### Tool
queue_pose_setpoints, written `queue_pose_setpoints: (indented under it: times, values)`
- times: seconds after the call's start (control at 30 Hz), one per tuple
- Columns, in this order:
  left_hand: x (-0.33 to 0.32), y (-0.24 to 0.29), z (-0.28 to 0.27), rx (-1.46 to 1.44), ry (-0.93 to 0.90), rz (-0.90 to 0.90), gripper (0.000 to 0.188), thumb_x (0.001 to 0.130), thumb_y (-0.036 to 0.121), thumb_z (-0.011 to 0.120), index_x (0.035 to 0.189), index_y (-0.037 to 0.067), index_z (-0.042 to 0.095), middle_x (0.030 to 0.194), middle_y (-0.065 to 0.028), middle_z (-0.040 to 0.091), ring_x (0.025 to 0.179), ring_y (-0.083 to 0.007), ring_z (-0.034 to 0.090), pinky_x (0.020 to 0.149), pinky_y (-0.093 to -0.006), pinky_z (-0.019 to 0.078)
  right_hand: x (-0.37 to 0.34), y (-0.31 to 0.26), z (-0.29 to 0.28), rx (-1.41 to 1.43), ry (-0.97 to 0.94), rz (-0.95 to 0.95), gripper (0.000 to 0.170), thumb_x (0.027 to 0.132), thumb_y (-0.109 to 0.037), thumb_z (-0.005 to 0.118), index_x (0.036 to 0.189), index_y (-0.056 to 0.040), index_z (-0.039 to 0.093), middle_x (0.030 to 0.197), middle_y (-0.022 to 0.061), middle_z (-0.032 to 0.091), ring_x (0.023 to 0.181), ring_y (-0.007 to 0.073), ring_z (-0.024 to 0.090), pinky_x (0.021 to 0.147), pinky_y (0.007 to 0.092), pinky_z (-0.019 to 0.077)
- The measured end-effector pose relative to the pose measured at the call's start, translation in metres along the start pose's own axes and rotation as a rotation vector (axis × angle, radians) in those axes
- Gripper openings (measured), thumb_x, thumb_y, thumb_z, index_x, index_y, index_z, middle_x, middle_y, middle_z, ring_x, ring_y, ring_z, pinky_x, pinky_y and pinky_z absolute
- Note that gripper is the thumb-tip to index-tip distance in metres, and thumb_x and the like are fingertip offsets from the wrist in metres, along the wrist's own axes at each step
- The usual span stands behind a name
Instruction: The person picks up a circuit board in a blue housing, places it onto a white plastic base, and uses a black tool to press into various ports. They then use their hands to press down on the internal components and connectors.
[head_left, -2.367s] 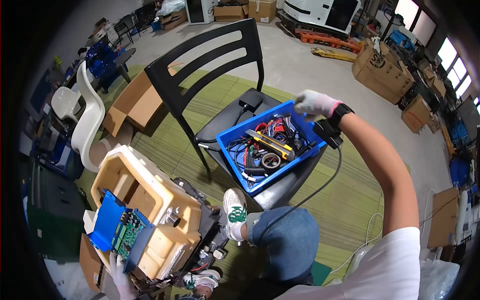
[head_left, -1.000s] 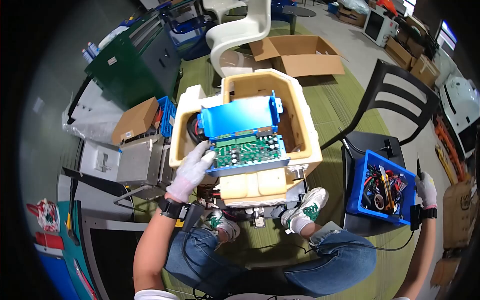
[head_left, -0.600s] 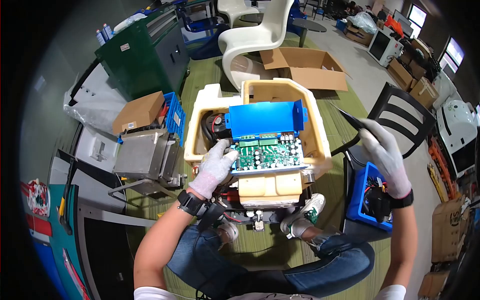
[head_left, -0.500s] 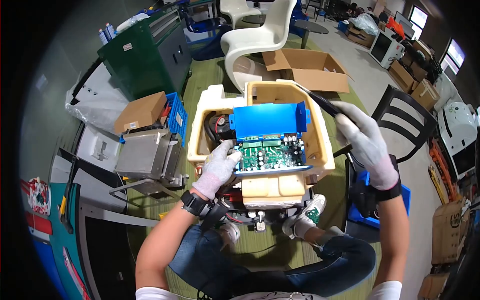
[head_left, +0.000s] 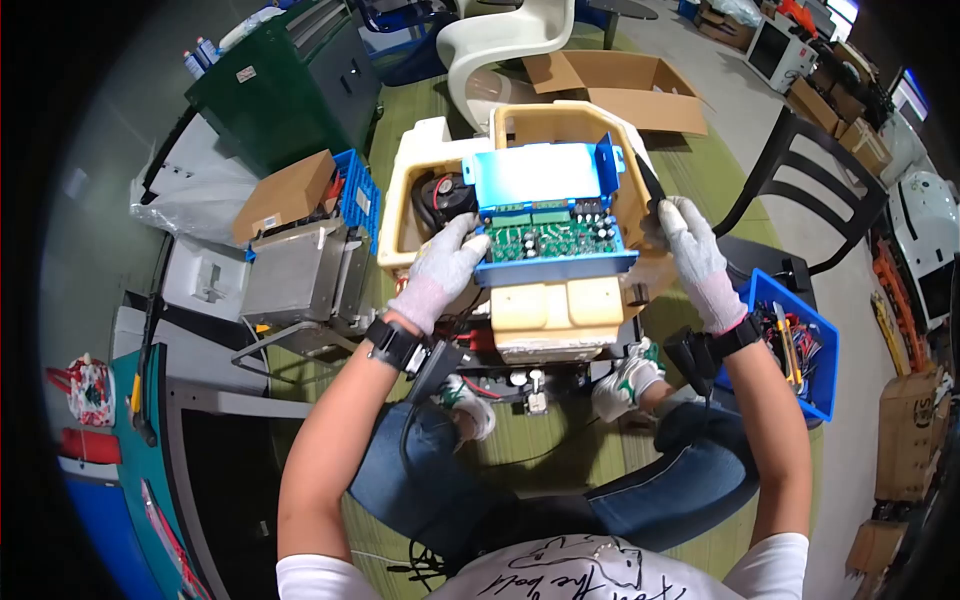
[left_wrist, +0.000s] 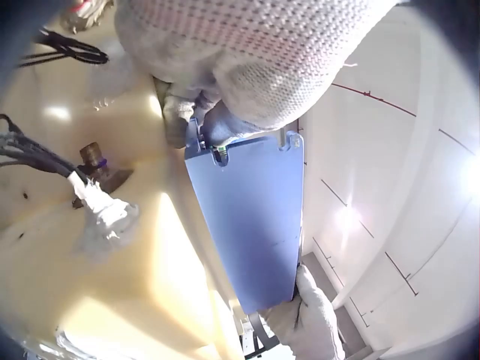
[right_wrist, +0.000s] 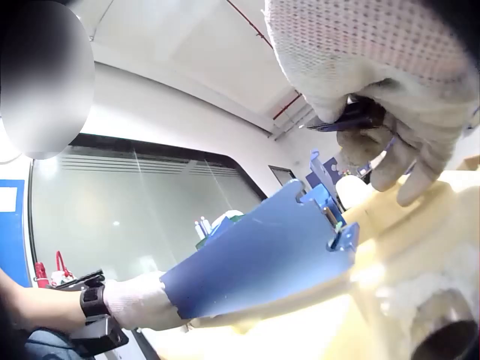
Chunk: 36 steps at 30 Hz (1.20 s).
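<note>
A green circuit board (head_left: 550, 240) sits in a blue metal case (head_left: 545, 172), whose sheet-metal cover stands raised behind it. The case rests on a cream foam housing (head_left: 555, 305). My gloved left hand (head_left: 443, 268) grips the case's left end, thumb near the board's edge; the left wrist view shows its fingers at the corner of the blue side wall (left_wrist: 247, 217). By the right end, my gloved right hand (head_left: 695, 262) holds black tweezers (right_wrist: 352, 116), which point away from me over the housing's right rim. Fingers partly hide the tweezers.
A blue bin (head_left: 815, 345) of wires, tape and a yellow cutter stands on a black chair (head_left: 815, 190) to the right. Left are a metal box (head_left: 290, 275) and a green cabinet (head_left: 290, 100). An open carton (head_left: 640, 100) lies behind the housing.
The right hand has come from the blue bin with the tweezers, across to the case's right end. The view has swung from the chair to the housing. The left hand stays at the case.
</note>
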<state>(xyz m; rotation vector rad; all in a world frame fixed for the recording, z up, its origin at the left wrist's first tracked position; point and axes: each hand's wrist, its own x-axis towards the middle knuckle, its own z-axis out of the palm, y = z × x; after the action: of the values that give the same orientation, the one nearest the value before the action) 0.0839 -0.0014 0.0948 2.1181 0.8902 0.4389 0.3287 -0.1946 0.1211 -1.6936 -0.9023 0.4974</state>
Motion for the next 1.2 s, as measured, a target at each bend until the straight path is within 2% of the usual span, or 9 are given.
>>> queue_pose_setpoints:
  times: [0.03, 0.17, 0.27, 0.33, 0.5, 0.63, 0.7, 0.83, 1.2]
  values:
    - [0.0, 0.003, -0.002, 0.049, -0.007, 0.013, 0.044, 0.087, 0.027, 0.05, 0.123, 0.002, 0.048, 0.105, -0.0095, 0.06, 0.093, -0.0164, 0.056, 0.081, -0.0281, 0.0439, 0.0, 0.002, 0.004, -0.01, 0.0, -0.005, 0.032, 0.096, -0.029, 0.043, 0.106, -0.0001, 0.052, 0.092, 0.0105, 0.061, 0.084, 0.0167, 0.06, 0.078, 0.0303, 0.0494]
    - [0.0, 0.004, -0.008, -0.047, -0.102, -0.008, 0.048, 0.087, 0.027, 0.051, 0.125, -0.002, 0.045, 0.118, -0.0144, 0.055, 0.11, -0.0197, 0.05, 0.095, -0.0289, 0.0365, -0.002, -0.002, 0.013, 0.224, -0.028, 0.088, 0.031, 0.096, -0.028, 0.042, 0.108, -0.0007, 0.05, 0.102, 0.0126, 0.06, 0.094, 0.0211, 0.06, 0.083, 0.0321, 0.0486]
    - [0.013, -0.012, -0.004, -0.086, -0.093, 0.068, 0.05, 0.086, 0.03, 0.052, 0.124, -0.002, 0.047, 0.119, -0.018, 0.056, 0.112, -0.0251, 0.051, 0.096, -0.0316, 0.0376, -0.001, 0.002, 0.011, -0.305, 0.069, -0.076, 0.034, 0.096, -0.029, 0.043, 0.111, 0.0009, 0.051, 0.095, 0.0113, 0.062, 0.09, 0.0188, 0.06, 0.08, 0.0306, 0.0477]
    - [0.015, -0.012, -0.001, -0.143, -0.087, 0.08, 0.049, 0.086, 0.028, 0.052, 0.123, -0.003, 0.048, 0.119, -0.0176, 0.056, 0.113, -0.0245, 0.051, 0.097, -0.031, 0.0361, 0.019, 0.028, 0.015, -0.164, 0.078, -0.059, 0.036, 0.095, -0.031, 0.044, 0.111, -0.0005, 0.051, 0.092, 0.0123, 0.062, 0.088, 0.0209, 0.059, 0.078, 0.0319, 0.0463]
    - [0.025, -0.028, 0.007, -0.241, -0.092, 0.146, 0.042, 0.088, 0.025, 0.052, 0.12, -0.002, 0.051, 0.118, -0.0143, 0.057, 0.112, -0.0227, 0.051, 0.097, -0.0292, 0.0354, 0.007, 0.023, 0.028, -0.319, 0.235, -0.114, 0.038, 0.092, -0.039, 0.046, 0.109, -0.0059, 0.052, 0.091, 0.017, 0.061, 0.082, 0.0287, 0.058, 0.075, 0.0377, 0.0444]
    - [0.02, -0.018, 0.006, -0.132, -0.022, 0.118, 0.041, 0.087, 0.026, 0.053, 0.119, -0.001, 0.052, 0.116, -0.0141, 0.058, 0.11, -0.0227, 0.052, 0.096, -0.0301, 0.0365, -0.004, 0.013, 0.038, -0.333, 0.307, -0.08, 0.036, 0.092, -0.039, 0.046, 0.108, -0.0076, 0.051, 0.098, 0.0208, 0.061, 0.094, 0.0362, 0.058, 0.081, 0.0418, 0.0433]
    - [0.036, -0.036, 0.01, -0.227, -0.079, 0.141, 0.043, 0.087, 0.027, 0.053, 0.12, -0.001, 0.05, 0.118, -0.0151, 0.057, 0.112, -0.0237, 0.051, 0.096, -0.0301, 0.0363, 0.0, 0.015, 0.031, -0.316, 0.217, -0.019, 0.045, 0.089, -0.039, 0.046, 0.127, -0.0155, 0.04, 0.111, 0.0236, 0.057, 0.105, 0.041, 0.054, 0.09, 0.045, 0.0402]
    - [0.046, -0.048, 0.013, -0.188, -0.075, 0.161, 0.043, 0.088, 0.026, 0.052, 0.122, 0.001, 0.049, 0.121, -0.0154, 0.056, 0.115, -0.0239, 0.05, 0.097, -0.0306, 0.0354, -0.007, 0.01, 0.032, -0.285, 0.257, -0.002, 0.038, 0.091, -0.04, 0.047, 0.113, -0.0096, 0.05, 0.102, 0.0207, 0.06, 0.099, 0.0356, 0.056, 0.086, 0.0411, 0.0416]
    - [0.026, -0.03, 0.013, -0.213, -0.039, 0.139, 0.045, 0.087, 0.03, 0.053, 0.12, 0.0, 0.05, 0.116, -0.0163, 0.058, 0.112, -0.0257, 0.052, 0.095, -0.031, 0.0372, 0.03, 0.059, 0.02, -0.028, 0.068, -0.028, 0.026, 0.097, -0.023, 0.04, 0.111, -0.0013, 0.045, 0.098, 0.0122, 0.062, 0.089, 0.0183, 0.061, 0.082, 0.0314, 0.0481]
